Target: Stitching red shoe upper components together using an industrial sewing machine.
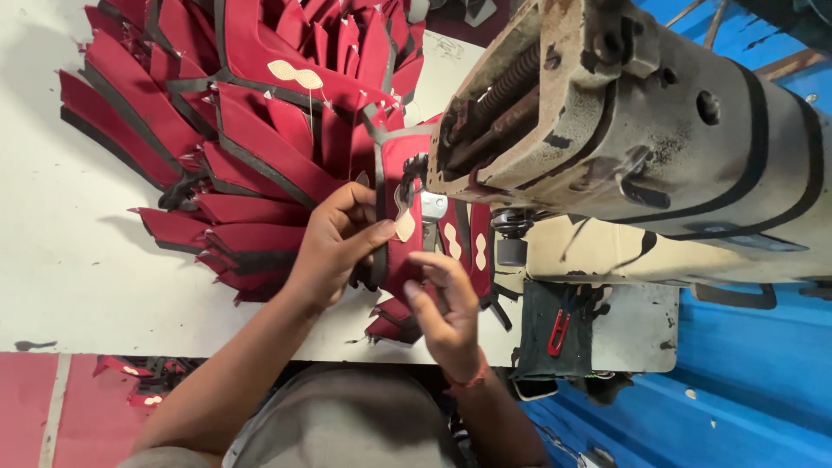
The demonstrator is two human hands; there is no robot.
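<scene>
Your left hand point(334, 247), at the centre of the frame, pinches a red fabric piece point(400, 251) with dark edging: the thumb lies across its face and the fingers curl around its left edge, beside a small cream oval patch point(405, 226). Your right hand point(451, 303), just below and to the right, grips the lower end of the same piece, fingers bent and pressed against the cloth, a red band showing at the wrist. The piece runs upright between both hands, its upper end reaching under the head of a worn, cream-coloured sewing machine point(624, 130) that fills the upper right of the frame. A metal presser foot point(432, 206) sits on the fabric just above your hands; whether the needle is down cannot be told.

To the right of the held piece, more red cloth with cream hourglass-shaped patches point(466, 243) lies under the machine. Fanning out across the upper left of the frame, a large heap of matching red pieces point(234, 113) with dark trim rests on the pale worktable point(61, 260), joined to the piece in your hands. A few more pieces hang off the table's near edge below your right hand. A red thread snip point(559, 332) lies on a dark pad at lower right, beside blue panelling point(745, 364). At lower left, stray red pieces point(139, 381) lie on the reddish floor.
</scene>
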